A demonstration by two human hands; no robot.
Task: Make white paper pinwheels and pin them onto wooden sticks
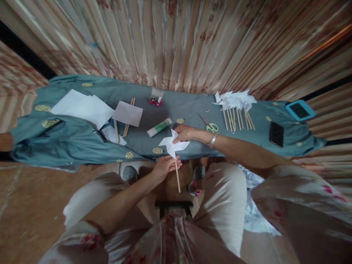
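A white paper pinwheel [172, 147] on a thin wooden stick [178, 178] is between my hands at the table's front edge. My left hand [165, 167] holds the stick just below the paper blades, its fingers partly round it. My right hand [183, 133] grips the pinwheel near its middle from above, the thumb on the paper. Whatever sits under that thumb is hidden. The stick points down over the floor. Just behind the pinwheel lies a glue stick [159, 127] with a green label. Green-handled scissors [211, 127] rest beyond my right wrist.
Several finished pinwheels [235, 99] lie at the back right. White paper sheets [82, 108], a paper square [128, 113] and wooden sticks [126, 130] are on the left. A small red box [155, 100] stands at the back. A phone [276, 134] and blue-framed device [300, 110] lie far right.
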